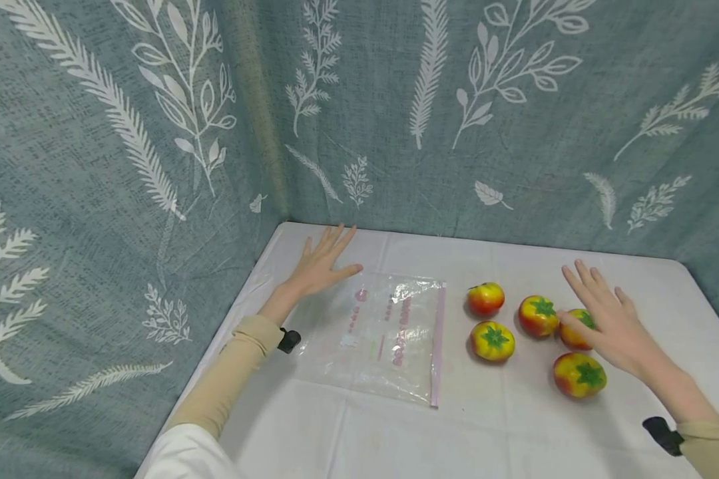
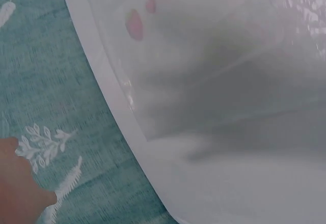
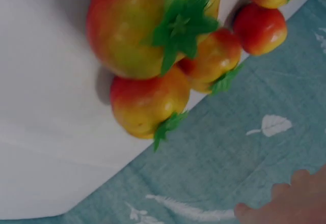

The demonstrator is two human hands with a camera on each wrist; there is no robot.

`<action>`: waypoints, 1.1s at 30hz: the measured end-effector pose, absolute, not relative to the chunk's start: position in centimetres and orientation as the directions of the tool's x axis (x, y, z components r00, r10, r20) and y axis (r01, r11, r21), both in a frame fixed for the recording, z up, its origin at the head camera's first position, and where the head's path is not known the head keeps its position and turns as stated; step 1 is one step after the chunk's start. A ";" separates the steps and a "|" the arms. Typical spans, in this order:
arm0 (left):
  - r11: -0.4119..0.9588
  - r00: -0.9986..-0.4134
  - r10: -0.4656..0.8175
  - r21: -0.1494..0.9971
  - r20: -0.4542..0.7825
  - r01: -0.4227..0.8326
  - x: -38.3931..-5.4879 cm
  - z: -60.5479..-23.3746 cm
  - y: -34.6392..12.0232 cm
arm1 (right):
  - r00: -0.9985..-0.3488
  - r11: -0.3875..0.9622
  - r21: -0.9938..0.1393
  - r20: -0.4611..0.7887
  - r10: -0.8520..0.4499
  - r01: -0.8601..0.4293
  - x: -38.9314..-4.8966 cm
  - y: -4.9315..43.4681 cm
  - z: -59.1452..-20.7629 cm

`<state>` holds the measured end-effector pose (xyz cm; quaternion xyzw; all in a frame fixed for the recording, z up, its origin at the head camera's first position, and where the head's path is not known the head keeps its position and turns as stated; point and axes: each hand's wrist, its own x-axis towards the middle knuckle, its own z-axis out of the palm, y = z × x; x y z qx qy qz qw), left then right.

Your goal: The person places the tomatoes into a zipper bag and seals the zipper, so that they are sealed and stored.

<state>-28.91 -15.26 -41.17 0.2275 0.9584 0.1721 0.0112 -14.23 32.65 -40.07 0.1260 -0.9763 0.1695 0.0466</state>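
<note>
Since it hangs beyond the bag's far and left sides, the blue-green curtain [image 1: 383,179] eats most of my head feed, white leaf prints all over it. Next biggest is the white-covered table [image 1: 419,439], running out past the bag on every side. The clear plastic bag [image 1: 365,332] itself lies flat there, pink printing on it and a purple strip [image 1: 439,346] down its right edge. My left hand [image 1: 323,265] is by the bag's far left corner, fingers straight and spread wide, holding nothing (can't tell if it's brushing the plastic). My right hand [image 1: 605,319] is well off to the bag's right, also spread wide with nothing in it. Between that hand and the bag I've got five red-and-yellow fruits [image 1: 492,341] with green tops: two near the strip, three farther out from the bag, one of those partly hidden by my right hand.
</note>
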 end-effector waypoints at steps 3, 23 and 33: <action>0.822 -0.882 0.468 0.341 0.053 0.457 -28.5 -41.1 -14.6 | -0.959 0.895 -0.345 0.129 -0.254 -0.284 -13.9 31.6 -40.1; 0.703 -0.791 0.611 0.439 0.029 0.560 -26.2 -41.5 -11.0 | -0.909 0.817 -0.402 0.134 -0.395 -0.414 -12.0 26.2 -41.1; 0.630 -0.740 0.673 0.531 -0.009 0.566 -24.8 -42.0 -9.6 | -0.898 0.760 -0.527 0.017 -0.439 -0.381 -11.3 23.7 -42.6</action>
